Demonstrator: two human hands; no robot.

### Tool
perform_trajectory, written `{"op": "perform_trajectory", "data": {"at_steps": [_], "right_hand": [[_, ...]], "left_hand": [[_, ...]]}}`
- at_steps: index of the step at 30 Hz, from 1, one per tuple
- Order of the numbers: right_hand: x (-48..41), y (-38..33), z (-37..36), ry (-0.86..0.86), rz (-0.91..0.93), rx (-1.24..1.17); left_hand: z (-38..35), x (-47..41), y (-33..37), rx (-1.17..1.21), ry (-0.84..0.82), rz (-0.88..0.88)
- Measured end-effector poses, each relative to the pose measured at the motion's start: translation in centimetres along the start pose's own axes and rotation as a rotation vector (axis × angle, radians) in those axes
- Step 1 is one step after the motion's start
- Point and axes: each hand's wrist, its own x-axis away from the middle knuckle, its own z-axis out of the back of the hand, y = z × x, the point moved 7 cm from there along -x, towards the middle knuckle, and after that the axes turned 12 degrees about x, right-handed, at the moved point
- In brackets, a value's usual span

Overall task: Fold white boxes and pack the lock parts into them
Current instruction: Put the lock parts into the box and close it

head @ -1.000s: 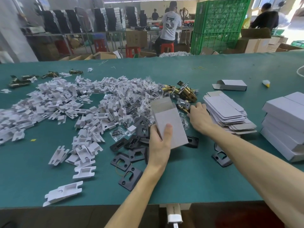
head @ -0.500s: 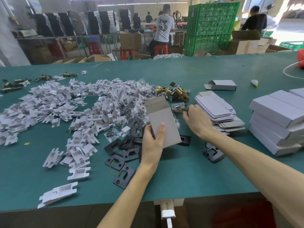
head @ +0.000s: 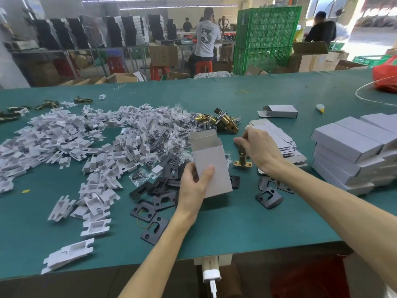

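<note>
- The left hand (head: 193,187) grips the lower part of a folded white box (head: 211,162), with the thumb laid across its front face. The box is tilted and its top flap is open, pointing away from the person.
- The right hand (head: 261,147) has its fingers curled round the upper end of a brass latch (head: 242,157). The latch stands upright with its faceplate at the bottom, just right of the box. Whether the faceplate touches the table cannot be told.
- Black strike plates (head: 154,191) lie scattered on the green table (head: 247,222), under and left of the box. A few more lie beneath the right forearm.
- A stack of flat box blanks (head: 285,143) sits directly behind the right hand.
- A heap of further brass latches (head: 224,121) lies just beyond the box.
- Bagged screws (head: 167,130) and white plastic inserts (head: 64,136) spread widely to the left.
- Closed boxes (head: 348,151) are stacked at the right. One single box (head: 281,110) lies farther back.
</note>
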Motion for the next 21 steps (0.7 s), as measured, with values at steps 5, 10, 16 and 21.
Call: {"op": "perform_trajectory", "data": {"at_steps": [5,10,16,21], "right_hand": [[0.6,0.2,-0.3,-0.030,0.024,0.018],[0.7,0.3,-0.1,-0.108,0.066,-0.020],[0.7,0.2,4.1,0.011,0.032,-0.218],[0.3,-3.5,9.8,0.175,0.111,-0.410]], "left_hand": [[-0.4,0.2,0.1,-0.014,-0.075,-0.002],[-0.7,0.3,0.3,0.003,-0.104,-0.004],[-0.5,0.2,0.3,0.014,-0.090,-0.001],[-0.7,0.2,0.3,0.013,-0.108,0.003]]}}
